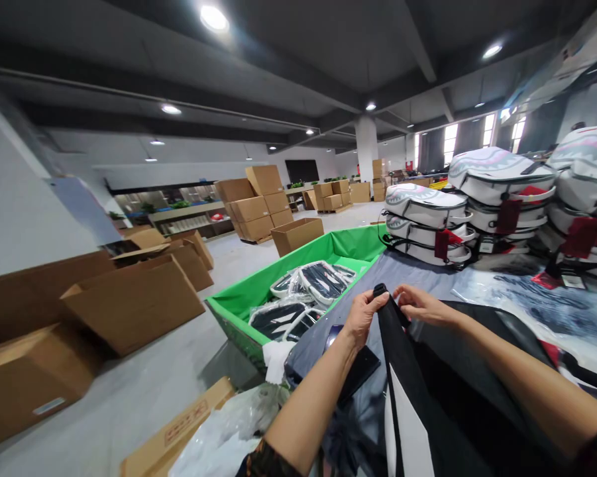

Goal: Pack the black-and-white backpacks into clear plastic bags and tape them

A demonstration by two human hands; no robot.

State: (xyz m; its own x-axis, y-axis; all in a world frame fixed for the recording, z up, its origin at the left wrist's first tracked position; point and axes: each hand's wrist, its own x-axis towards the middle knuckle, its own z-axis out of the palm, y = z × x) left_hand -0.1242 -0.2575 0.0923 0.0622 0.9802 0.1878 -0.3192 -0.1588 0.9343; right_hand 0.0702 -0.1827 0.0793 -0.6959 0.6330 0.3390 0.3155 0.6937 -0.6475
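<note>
A black and white backpack (pixel 417 404) lies in front of me on the grey-covered table (pixel 348 308), partly hidden by my right forearm. My left hand (pixel 362 317) is closed on the top end of its black shoulder strap (pixel 391 331), thumb over the strap and the strap pulled upward. Just to the right, my right hand (pixel 425 306) has its fingers curled at the same strap, thumb and forefinger close to its edge; the exact grip is partly hidden. A dark flat phone-like object (pixel 365 371) lies beside my left forearm.
White backpacks (pixel 422 222) with red tags are stacked at the table's far right. Plastic wrap (pixel 537 298) lies before them. A green-lined bin (pixel 258 281) with wrapped bags adjoins the table's left. Cardboard boxes (pixel 134 301) and plastic bags (pixel 228 424) are on the floor side.
</note>
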